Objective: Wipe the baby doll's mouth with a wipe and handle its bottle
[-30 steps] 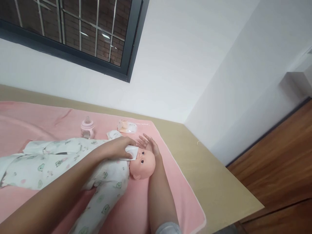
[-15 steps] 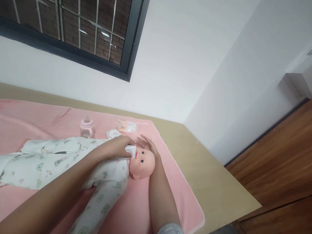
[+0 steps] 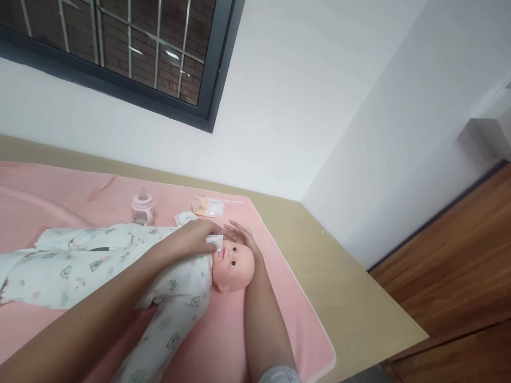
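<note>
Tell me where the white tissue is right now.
In the head view, below and left of centre, the white tissue is in the left hand, close to the baby doll's mouth.

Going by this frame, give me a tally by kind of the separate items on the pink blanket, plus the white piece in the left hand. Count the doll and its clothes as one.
Clothed doll: 1
Feeding bottle: 1
Small packet: 1
White tissue or cloth: 1
Total: 4

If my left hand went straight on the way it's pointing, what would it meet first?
Probably your right hand, open beside the doll's head, just past your left hand. Depth is hard to judge here, so it might touch the head first or pass above.
</note>
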The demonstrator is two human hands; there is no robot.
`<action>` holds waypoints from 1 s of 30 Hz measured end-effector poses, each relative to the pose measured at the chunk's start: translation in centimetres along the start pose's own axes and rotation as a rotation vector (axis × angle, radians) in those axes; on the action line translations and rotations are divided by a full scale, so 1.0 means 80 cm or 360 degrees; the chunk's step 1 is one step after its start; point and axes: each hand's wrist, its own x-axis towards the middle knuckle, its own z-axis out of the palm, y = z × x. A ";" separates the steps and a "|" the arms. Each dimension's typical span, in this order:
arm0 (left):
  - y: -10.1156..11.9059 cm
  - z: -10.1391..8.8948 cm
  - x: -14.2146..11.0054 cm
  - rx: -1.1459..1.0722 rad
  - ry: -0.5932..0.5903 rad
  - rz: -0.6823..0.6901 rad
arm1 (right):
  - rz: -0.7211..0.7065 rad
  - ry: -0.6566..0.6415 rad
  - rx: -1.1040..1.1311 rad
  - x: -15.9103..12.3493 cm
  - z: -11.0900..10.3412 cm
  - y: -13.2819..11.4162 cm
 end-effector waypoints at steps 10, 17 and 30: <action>0.004 0.006 0.003 -0.0053 0.0073 -0.0038 | -0.0048 -0.0059 0.0008 -0.006 0.001 0.002; 0.007 0.009 0.003 -0.0074 0.0105 -0.0113 | -0.0024 -0.0069 -0.0006 -0.002 -0.003 0.004; 0.006 -0.002 -0.004 -0.0247 0.0056 0.0080 | -0.0107 -0.0065 0.0022 0.005 -0.009 0.009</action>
